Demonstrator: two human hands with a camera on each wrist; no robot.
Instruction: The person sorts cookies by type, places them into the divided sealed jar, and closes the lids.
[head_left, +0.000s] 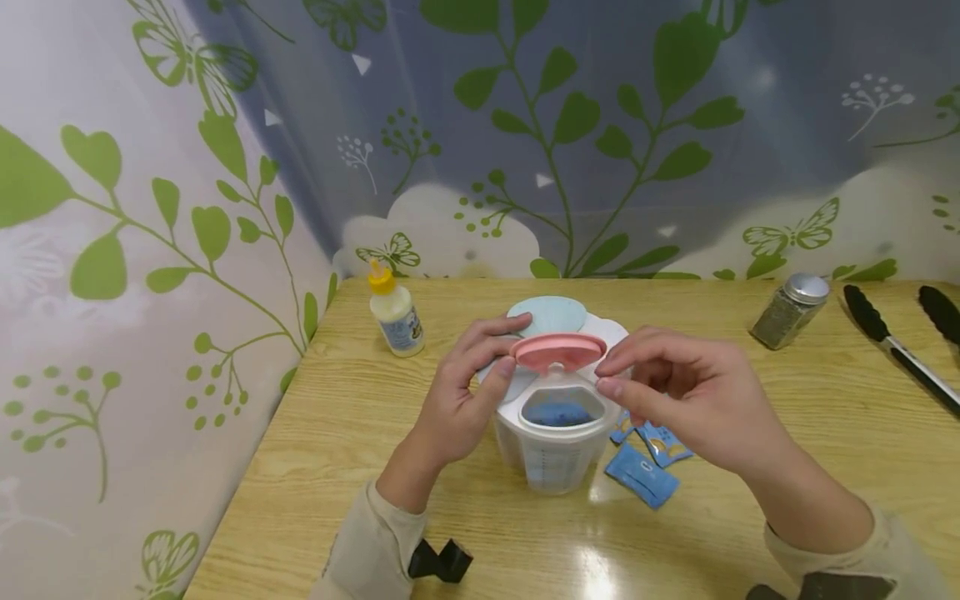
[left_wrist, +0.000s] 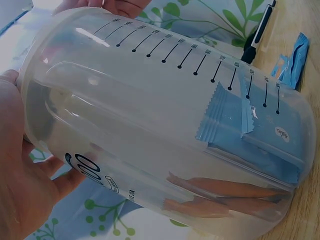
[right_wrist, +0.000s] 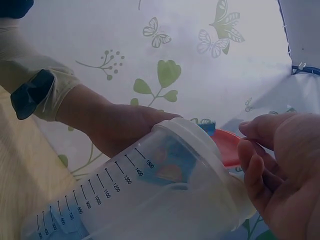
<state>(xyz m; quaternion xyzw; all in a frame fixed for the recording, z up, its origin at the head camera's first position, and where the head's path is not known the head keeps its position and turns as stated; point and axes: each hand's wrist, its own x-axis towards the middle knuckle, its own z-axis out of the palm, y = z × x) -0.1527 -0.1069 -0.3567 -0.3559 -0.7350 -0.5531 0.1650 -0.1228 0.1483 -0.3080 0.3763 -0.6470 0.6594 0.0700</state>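
A clear plastic storage canister [head_left: 558, 462] with a white lid and measuring marks stands on the table. Its pink flap [head_left: 558, 354] is raised over an opening where a blue sachet [head_left: 558, 412] shows. My left hand [head_left: 468, 387] holds the pink flap's left edge between thumb and forefinger, its other fingers over a pale blue flap [head_left: 551, 315]. My right hand [head_left: 682, 387] is at the flap's right edge, thumb and forefinger close together with nothing seen between them. Through the wall show more blue sachets [left_wrist: 265, 130] and slim brown packets [left_wrist: 225, 189], in separate compartments.
Several blue sachets [head_left: 642, 475] lie on the table right of the canister. A yellow-capped bottle [head_left: 397, 321] stands at the back left. A silver-lidded jar [head_left: 790, 311] and black-tipped tongs [head_left: 918, 362] are on the right. A leaf-patterned curtain [head_left: 562, 142] hangs behind.
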